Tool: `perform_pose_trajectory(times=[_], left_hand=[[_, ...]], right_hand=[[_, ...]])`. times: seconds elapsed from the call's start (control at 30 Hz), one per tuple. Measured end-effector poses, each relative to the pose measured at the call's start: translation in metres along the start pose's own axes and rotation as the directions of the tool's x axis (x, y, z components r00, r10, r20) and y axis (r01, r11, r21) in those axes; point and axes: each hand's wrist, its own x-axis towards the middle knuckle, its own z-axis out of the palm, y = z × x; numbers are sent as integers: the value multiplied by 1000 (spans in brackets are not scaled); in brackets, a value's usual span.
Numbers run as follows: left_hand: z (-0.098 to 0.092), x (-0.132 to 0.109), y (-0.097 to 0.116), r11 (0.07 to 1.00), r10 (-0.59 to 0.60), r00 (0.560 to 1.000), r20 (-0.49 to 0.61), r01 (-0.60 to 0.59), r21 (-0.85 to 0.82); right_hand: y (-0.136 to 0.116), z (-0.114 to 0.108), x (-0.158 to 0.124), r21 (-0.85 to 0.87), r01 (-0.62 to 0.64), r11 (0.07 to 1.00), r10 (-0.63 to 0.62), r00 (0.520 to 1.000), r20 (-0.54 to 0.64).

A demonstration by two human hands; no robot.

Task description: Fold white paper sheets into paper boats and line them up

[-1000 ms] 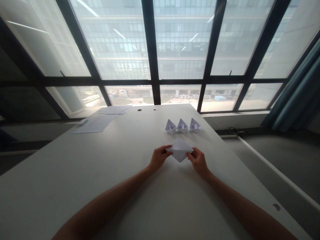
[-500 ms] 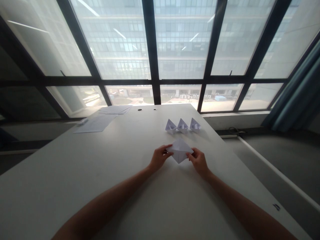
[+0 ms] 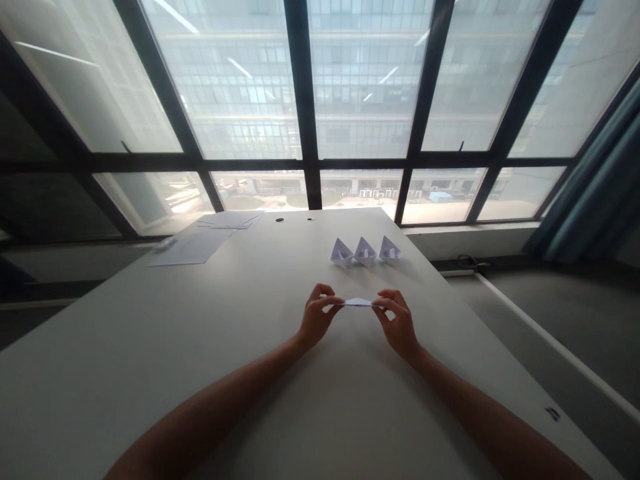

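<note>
A folded white paper [image 3: 359, 303] is held between my two hands, seen nearly edge-on as a thin strip. My left hand [image 3: 318, 313] pinches its left corner between thumb and fingers. At the right corner, my right hand [image 3: 397, 319] grips it the same way. Just beyond the hands stand three folded paper boats in a row: a left one [image 3: 341, 254], a middle one [image 3: 365, 253] and a right one [image 3: 389, 251]. The left and middle boats are close together, and the right one stands a little apart.
The white table [image 3: 260, 280] reaches toward large windows. Flat paper sheets [image 3: 193, 246] lie at its far left. Two round holes are near the far edge. A small dark mark [image 3: 553, 414] is near the right edge. A blue curtain [image 3: 595, 160] hangs at right.
The held paper has tilted from showing a broad diamond face to nearly edge-on. Both hands have turned slightly with it and still pinch its corners. The three boats have not moved.
</note>
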Motion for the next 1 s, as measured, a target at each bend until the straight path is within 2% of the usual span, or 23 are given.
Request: perform_pose_trajectory(times=[0.3,0.53,0.6,0.77,1.0], left_hand=[[-1,-1,0,999,29,998,64,-30,11],[-1,-1,4,995,-20,981,195,0,103],[-1,-2,3,991,3,974,227,-32,127],[-3,-2,4,947,110,936,333,-201,251],[-6,-2,9,874,118,889,442,-305,380]], right_hand=[[6,-1,0,-70,64,995,-63,998,28],[2,1,1,-64,79,995,-75,995,62],[0,1,1,-55,89,995,-84,994,74],[-2,2,1,-42,105,994,-100,989,110],[-3,4,0,-50,119,992,-112,986,121]])
